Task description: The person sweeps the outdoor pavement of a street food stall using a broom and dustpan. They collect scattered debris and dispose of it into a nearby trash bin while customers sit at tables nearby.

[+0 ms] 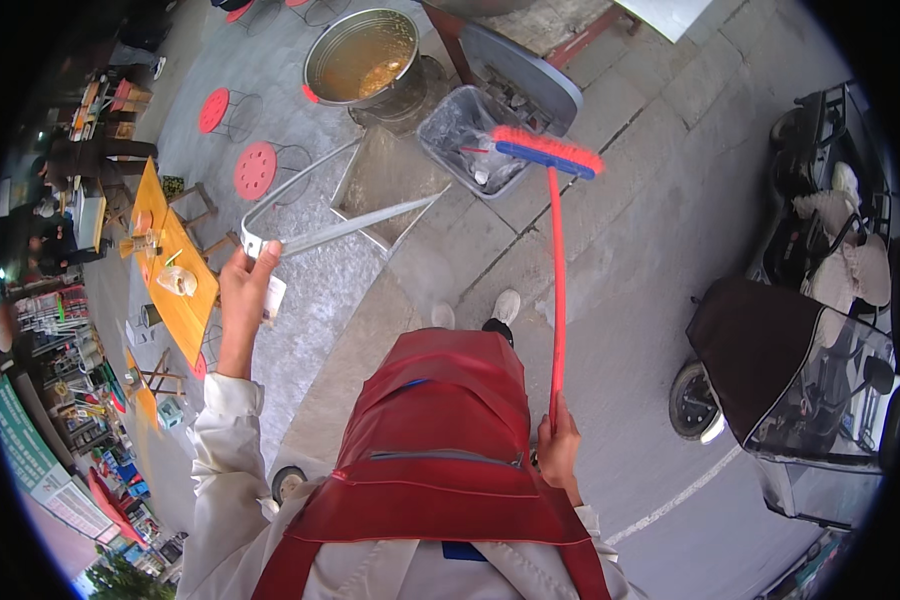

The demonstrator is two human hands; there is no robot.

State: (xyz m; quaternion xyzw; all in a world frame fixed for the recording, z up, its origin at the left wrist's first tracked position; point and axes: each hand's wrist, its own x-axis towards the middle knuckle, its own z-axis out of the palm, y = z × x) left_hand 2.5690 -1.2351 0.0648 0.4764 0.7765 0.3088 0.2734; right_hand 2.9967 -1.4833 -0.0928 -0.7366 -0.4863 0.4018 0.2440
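My left hand (249, 289) grips the top of the bent metal handle of a dustpan (386, 176); the pan hangs over the paving, close to a grey waste bin. A pale card-like thing (274, 297) shows beside that hand; whether I hold it, I cannot tell. My right hand (560, 444) is closed round the lower end in view of a red broom stick (559, 285). The broom's blue head with red bristles (549, 151) is raised over the right rim of the bin (457, 166), which has a clear liner with rubbish in it.
A large metal bucket (322, 56) with orange-brown liquid and scraps stands behind the dustpan. Red round stools (255, 171) and a wooden table (187, 300) are at the left. A covered three-wheeler or scooter (757, 352) is parked at the right. A grey lid (529, 67) leans behind the bin.
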